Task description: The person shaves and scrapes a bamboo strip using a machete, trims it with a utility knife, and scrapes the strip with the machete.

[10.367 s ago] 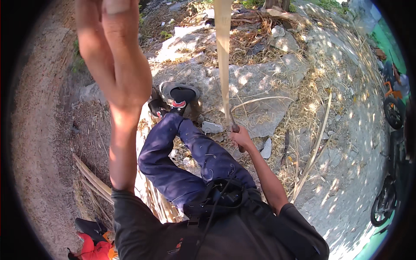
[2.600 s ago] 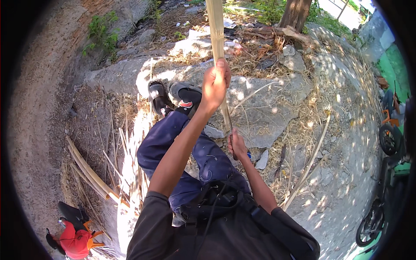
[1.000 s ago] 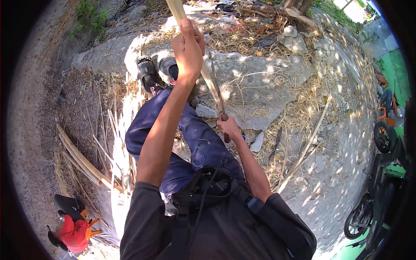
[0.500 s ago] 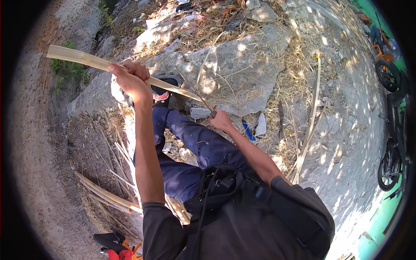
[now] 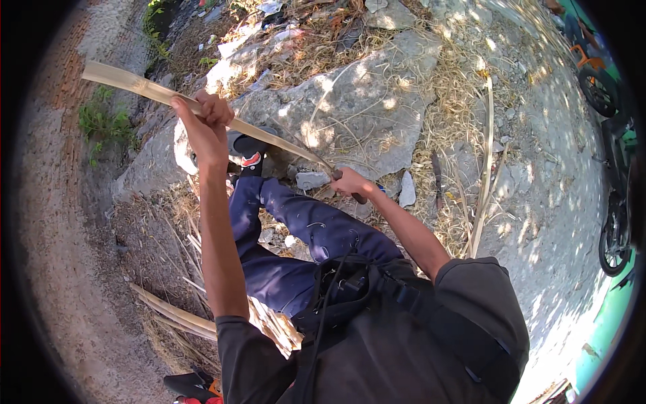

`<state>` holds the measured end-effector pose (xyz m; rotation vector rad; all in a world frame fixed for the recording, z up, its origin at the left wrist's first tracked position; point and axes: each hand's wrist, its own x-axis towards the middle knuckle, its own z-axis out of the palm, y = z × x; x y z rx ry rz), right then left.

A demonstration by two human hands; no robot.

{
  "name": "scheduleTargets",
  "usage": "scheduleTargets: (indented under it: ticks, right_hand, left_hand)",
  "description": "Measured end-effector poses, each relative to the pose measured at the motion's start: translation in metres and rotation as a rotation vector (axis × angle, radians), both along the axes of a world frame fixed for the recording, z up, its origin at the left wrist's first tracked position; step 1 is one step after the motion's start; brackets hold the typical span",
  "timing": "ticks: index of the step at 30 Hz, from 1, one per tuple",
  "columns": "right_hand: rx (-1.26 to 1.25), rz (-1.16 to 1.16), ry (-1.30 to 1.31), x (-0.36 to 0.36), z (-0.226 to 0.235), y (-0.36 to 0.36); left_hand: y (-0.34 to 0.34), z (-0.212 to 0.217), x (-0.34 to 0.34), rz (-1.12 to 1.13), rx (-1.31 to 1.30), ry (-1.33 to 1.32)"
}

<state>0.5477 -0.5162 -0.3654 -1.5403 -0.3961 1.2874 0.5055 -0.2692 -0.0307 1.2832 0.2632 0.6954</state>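
Observation:
A long pale strip of split bamboo (image 5: 128, 79) slants down from upper left to the middle of the head view. My left hand (image 5: 207, 131) is closed around it, with the thumb along its near side. At the strip's lower right end is my right hand (image 5: 352, 182), wrapped round the brown handle of a knife (image 5: 359, 198). The handle's butt sticks out below my fist. The blade is hard to make out where it meets the strip. Beneath the strip shows a dark shoe (image 5: 250, 149) with a red patch.
A broad flat rock (image 5: 377, 101) lies ahead, strewn with curly shavings (image 5: 451, 87). Long bamboo strips (image 5: 486, 168) lie on the right, and more bamboo pieces (image 5: 178, 311) on the left. A brick wall (image 5: 50, 135) borders the left; a motorcycle (image 5: 614, 229) stands far right.
My right hand has turned and shifted slightly right, so the knife's handle now shows below the fist and its blade no longer stands out. My left hand still grips the bamboo strip.

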Motion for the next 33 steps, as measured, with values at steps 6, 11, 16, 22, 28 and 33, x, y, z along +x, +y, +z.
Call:
scheduleTargets:
  ticks: [6,11,16,22,28,33]
  right_hand:
    - [0.009,-0.094,-0.16,-0.002,0.003,-0.01]
    - [0.002,-0.14,0.174,0.001,0.014,-0.012]
    - [-0.203,-0.038,-0.192,-0.01,0.008,-0.002]
    - [-0.22,-0.247,-0.519,-0.014,-0.042,-0.036]
    - [0.001,-0.276,0.394,-0.003,-0.04,-0.058]
    - [0.104,-0.364,0.716,-0.001,-0.028,-0.075]
  left_hand:
    - [0.03,-0.015,0.006,-0.083,0.336,0.196]
    - [0.023,-0.071,0.011,-0.161,0.241,0.38]
    - [0.025,-0.111,0.037,0.115,0.178,0.372]
    - [0.024,-0.173,0.003,0.149,0.205,0.409]
    - [0.052,-0.249,-0.094,0.203,0.245,0.555]
    - [0.033,-0.258,-0.117,0.164,0.172,0.6]
